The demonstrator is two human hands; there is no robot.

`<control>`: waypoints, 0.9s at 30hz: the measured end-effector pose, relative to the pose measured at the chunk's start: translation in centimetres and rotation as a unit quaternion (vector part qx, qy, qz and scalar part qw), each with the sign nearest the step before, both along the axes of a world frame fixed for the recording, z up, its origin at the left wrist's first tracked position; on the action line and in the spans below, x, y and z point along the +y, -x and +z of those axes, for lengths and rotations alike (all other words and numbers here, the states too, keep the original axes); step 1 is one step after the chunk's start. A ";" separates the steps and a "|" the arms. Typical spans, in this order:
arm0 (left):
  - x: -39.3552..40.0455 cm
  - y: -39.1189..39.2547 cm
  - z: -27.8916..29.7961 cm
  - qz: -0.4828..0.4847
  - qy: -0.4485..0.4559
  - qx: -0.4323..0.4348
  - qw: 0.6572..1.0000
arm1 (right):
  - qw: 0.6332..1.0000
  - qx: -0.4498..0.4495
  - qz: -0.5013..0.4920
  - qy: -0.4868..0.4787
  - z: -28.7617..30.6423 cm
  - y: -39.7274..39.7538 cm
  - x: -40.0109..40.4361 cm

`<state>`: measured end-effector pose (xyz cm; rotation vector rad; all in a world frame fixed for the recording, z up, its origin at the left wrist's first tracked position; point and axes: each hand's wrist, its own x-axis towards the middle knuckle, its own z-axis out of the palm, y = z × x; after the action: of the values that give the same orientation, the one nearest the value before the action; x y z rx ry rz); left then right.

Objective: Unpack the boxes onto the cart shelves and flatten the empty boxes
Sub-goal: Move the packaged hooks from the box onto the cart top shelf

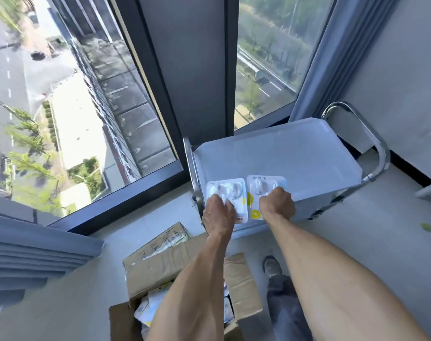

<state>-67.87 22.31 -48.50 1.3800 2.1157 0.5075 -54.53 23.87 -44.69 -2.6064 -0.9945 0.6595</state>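
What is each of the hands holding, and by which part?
Left hand grips one blister pack at its near end; right hand grips the other blister pack likewise, both on the cart's top shelf.

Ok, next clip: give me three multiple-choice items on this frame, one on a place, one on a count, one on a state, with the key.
1. Where are the blister packs being set?
A. on the cart's top shelf
B. on the windowsill
C. on the floor

2. How many packs lie on that shelf?
A. one
B. two
C. four

3. What state is the cardboard box by the person's legs in?
A. flattened
B. taped shut
C. open, with packs inside

Key:
1 A, the left pack and right pack lie at the near edge of the cart's top shelf.
2 B, one sits under the left hand, one under the right hand.
3 C, the cardboard box has its flaps up and packs showing.
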 end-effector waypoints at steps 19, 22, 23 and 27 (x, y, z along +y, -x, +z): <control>27.1 -7.2 -11.4 0.177 0.119 0.087 0.973 | 0.984 0.057 0.150 0.084 -13.1 -7.0 26.4; 28.2 -7.0 -12.3 0.159 0.128 0.101 0.974 | 0.981 0.059 0.166 0.081 -14.2 -6.4 28.0; 28.4 -7.0 -12.5 0.149 0.130 0.107 0.974 | 0.981 0.061 0.167 0.078 -14.4 -6.2 28.5; 28.7 -7.3 -13.1 0.107 0.142 0.131 0.975 | 0.982 0.074 0.160 0.072 -15.0 -5.6 29.7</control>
<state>-60.61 50.98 -61.62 1.1128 2.4524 0.0967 -48.91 53.54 -59.73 -2.4917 -1.3775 1.0210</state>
